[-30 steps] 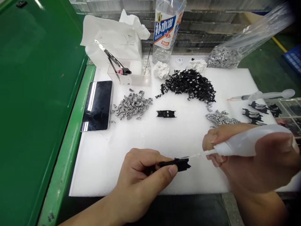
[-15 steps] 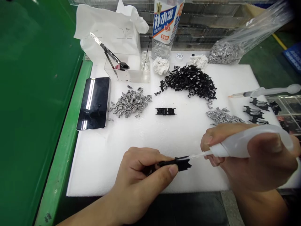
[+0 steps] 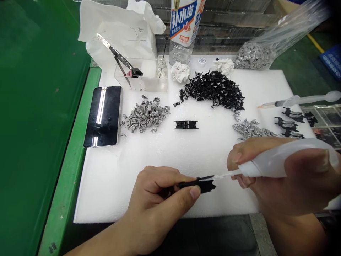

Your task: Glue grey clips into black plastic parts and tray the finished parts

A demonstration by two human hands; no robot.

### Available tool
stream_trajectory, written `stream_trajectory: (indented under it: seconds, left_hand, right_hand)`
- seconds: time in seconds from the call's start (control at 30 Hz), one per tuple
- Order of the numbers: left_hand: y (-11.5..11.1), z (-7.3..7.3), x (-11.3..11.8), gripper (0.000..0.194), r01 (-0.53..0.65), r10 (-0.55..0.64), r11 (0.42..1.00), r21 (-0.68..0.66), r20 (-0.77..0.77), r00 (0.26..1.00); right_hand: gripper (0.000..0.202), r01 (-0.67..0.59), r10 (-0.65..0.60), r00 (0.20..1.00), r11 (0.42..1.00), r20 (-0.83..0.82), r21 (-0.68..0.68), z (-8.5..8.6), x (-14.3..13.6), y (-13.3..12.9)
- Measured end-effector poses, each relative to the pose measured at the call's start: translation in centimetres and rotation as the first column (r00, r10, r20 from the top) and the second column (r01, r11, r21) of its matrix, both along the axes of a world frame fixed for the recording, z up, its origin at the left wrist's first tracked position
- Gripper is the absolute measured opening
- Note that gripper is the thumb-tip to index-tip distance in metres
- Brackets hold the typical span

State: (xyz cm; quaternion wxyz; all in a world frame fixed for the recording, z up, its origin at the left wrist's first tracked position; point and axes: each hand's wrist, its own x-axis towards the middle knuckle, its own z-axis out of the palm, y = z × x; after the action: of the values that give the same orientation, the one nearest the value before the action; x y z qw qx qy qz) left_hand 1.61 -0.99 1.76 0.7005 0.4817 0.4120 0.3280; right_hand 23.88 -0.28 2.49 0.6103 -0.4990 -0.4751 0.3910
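Note:
My left hand (image 3: pixel 162 199) pinches a small black plastic part (image 3: pixel 207 185) between thumb and fingers above the white foam board (image 3: pixel 112 188). Wrapped around a translucent squeeze bottle (image 3: pixel 274 164) is my right hand (image 3: pixel 301 185), on the right. The bottle's thin nozzle points left, and its tip meets or nearly meets the end of the black part. Another black plastic part (image 3: pixel 186 124) lies on the board beyond my hands. A pile of small grey pieces (image 3: pixel 146 115) is to its left, and silvery pieces (image 3: pixel 250 129) lie near my right fingers.
A phone (image 3: pixel 103 115) lies at the left. Tweezers (image 3: pixel 117 55) lean in a clear box (image 3: pixel 149 85) before a drink bottle (image 3: pixel 183 32). Small black pieces (image 3: pixel 215 90) are heaped at the back. A syringe (image 3: pixel 295 101) and a bag of silvery pieces (image 3: pixel 253 57) are at right.
The whole view has shifted slightly. My hands, the black part and the bottle keep nearly the same positions relative to each other.

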Motion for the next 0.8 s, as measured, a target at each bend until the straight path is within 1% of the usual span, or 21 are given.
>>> stream_trajectory:
  seconds: [0.1, 0.23, 0.47, 0.67, 0.8]
  left_hand:
    - [0.04, 0.05, 0.0, 0.026, 0.002, -0.002, 1.0, 0.007, 0.001, 1.0]
    - [0.04, 0.23, -0.08, 0.026, 0.015, -0.015, 1.0, 0.006, 0.0, 1.0]
    - [-0.02, 0.24, -0.15, 0.022, 0.015, -0.015, 1.0, -0.008, 0.001, 1.0]
    - [0.07, 0.21, -0.08, 0.024, 0.024, -0.024, 1.0, -0.004, -0.003, 1.0]
    - [0.25, 0.36, -0.03, 0.028, 0.033, -0.033, 0.999, -0.004, -0.002, 0.999]
  right_hand:
    - [0.055, 0.007, -0.007, 1.0, 0.999, 0.003, 0.032, 0.0, -0.08, -0.06]
    - [0.058, 0.042, -0.042, 0.999, 0.999, 0.033, -0.002, -0.1, -0.09, -0.17]
    - [0.061, 0.038, -0.036, 0.997, 0.999, 0.074, -0.022, -0.08, 0.1, -0.12]
    - [0.062, 0.042, -0.041, 0.997, 0.999, 0.071, -0.01, 0.22, -0.12, -0.1]
    - [0.059, 0.077, -0.072, 0.988, 0.997, 0.135, -0.026, 0.16, -0.1, 0.08]
